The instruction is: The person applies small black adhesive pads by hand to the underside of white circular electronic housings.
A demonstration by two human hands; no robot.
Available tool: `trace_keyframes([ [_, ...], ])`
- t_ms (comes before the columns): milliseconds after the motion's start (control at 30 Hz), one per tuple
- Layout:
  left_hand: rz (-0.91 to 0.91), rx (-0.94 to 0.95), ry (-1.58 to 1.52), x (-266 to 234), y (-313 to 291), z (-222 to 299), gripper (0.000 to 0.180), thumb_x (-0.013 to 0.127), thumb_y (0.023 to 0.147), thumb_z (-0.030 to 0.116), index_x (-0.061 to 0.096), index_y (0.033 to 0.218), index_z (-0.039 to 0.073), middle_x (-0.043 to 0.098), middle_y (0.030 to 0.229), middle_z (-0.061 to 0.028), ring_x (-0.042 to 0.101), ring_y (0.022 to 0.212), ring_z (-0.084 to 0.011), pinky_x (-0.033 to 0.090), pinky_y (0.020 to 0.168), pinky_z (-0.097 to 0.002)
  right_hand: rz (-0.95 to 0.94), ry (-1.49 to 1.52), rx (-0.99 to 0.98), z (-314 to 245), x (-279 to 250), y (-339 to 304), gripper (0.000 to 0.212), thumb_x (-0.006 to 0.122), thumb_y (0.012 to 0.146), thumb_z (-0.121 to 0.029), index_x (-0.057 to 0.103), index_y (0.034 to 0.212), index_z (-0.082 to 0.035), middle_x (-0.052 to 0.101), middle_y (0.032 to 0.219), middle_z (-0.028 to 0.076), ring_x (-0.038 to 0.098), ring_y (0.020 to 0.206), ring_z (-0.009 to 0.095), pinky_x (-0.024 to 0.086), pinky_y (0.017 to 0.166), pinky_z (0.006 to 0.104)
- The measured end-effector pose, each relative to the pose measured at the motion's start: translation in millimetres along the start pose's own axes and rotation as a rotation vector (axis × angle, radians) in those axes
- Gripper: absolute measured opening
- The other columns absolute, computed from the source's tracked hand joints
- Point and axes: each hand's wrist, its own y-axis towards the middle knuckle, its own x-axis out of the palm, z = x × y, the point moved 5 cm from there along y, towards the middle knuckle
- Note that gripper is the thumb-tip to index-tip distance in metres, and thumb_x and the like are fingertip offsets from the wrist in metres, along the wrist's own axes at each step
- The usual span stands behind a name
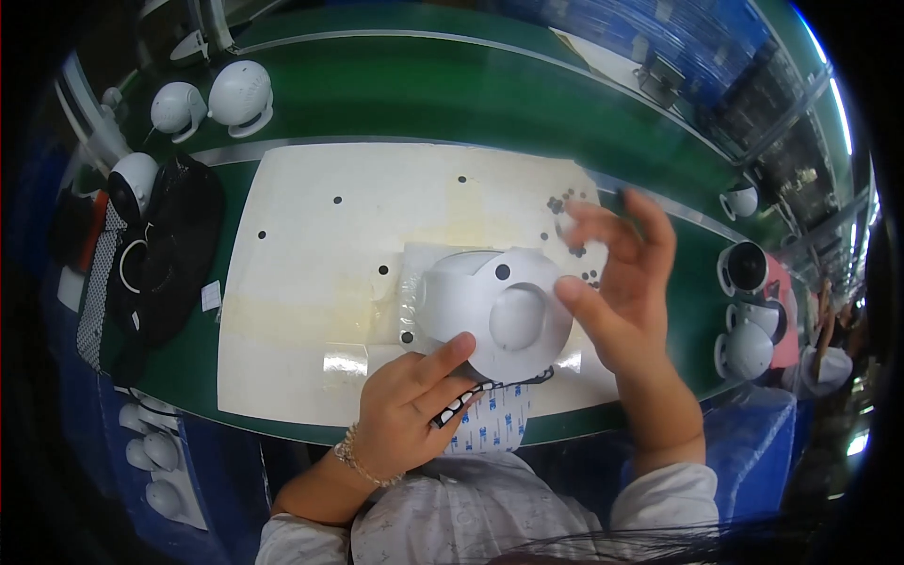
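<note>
A white round device (447,301) sits on a pale pad in front of me, its ring-shaped foot facing up. One black round pad (503,272) is on that foot, near the far edge. My left hand (410,405) grips the near left side of the device, index finger laid along it. Under its fingers shows a black strip with white dots (457,407), beside a white sheet with blue print (494,419). My right hand (621,273) is raised at the device's right, fingers apart and slightly blurred, with nothing visible in them. Its thumb is close to the foot's rim.
A white board (311,273) with scattered black dots lies on the green bench; a cluster of dots (565,202) is near my right fingers. Similar white devices (240,94) stand far left and at right (749,348). A black bag (165,264) lies left.
</note>
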Motion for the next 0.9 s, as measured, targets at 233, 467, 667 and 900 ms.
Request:
trace_keyframes([
  [233, 0.019, -0.012, -0.024, 0.8, -2.5, -2.6, 0.021, 0.070, 0.057, 0.001, 0.063, 0.076, 0.005, 0.049, 0.124, -0.0040, 0.051, 0.059, -0.0182, 0.043, 0.054, -0.0272, -0.078, 0.018, 0.062, 5.3, -0.5, -13.3, 0.062, 0.054, 0.078, 0.003, 0.018, 0.128, -0.003, 0.052, 0.085, 0.006, 0.047, 0.087, 0.015, 0.030, 0.092, 0.0339],
  [467, 0.008, -0.007, 0.002, 0.5, -1.9, -1.6, 0.021, 0.070, 0.056, 0.001, 0.063, 0.076, 0.005, 0.048, 0.124, -0.0045, 0.051, 0.059, -0.0184, 0.043, 0.053, -0.0270, -0.085, 0.081, 0.273, 8.3, 1.2, -11.8, 0.058, 0.052, 0.081, -0.003, 0.020, 0.129, -0.001, 0.052, 0.083, 0.004, 0.050, 0.088, 0.013, 0.028, 0.095, 0.0337],
  [667, 0.010, -0.002, 0.015, 0.6, -2.9, -2.6, 0.021, 0.070, 0.057, 0.001, 0.063, 0.077, 0.006, 0.048, 0.124, -0.0042, 0.051, 0.059, -0.0182, 0.043, 0.054, -0.0269, -0.071, 0.067, 0.355, 11.2, 1.2, -12.9, 0.056, 0.053, 0.081, -0.004, 0.024, 0.129, -0.002, 0.054, 0.084, 0.004, 0.050, 0.088, 0.014, 0.029, 0.094, 0.0327],
  [900, 0.012, 0.006, 0.003, 1.0, -2.7, -1.8, 0.020, 0.070, 0.058, 0.001, 0.064, 0.076, 0.005, 0.047, 0.125, -0.0045, 0.051, 0.060, -0.0183, 0.043, 0.054, -0.0267, -0.069, -0.021, 0.344, 7.5, -1.9, -13.8, 0.055, 0.052, 0.080, -0.003, 0.025, 0.129, -0.002, 0.056, 0.085, 0.005, 0.053, 0.087, 0.016, 0.030, 0.092, 0.0328],
])
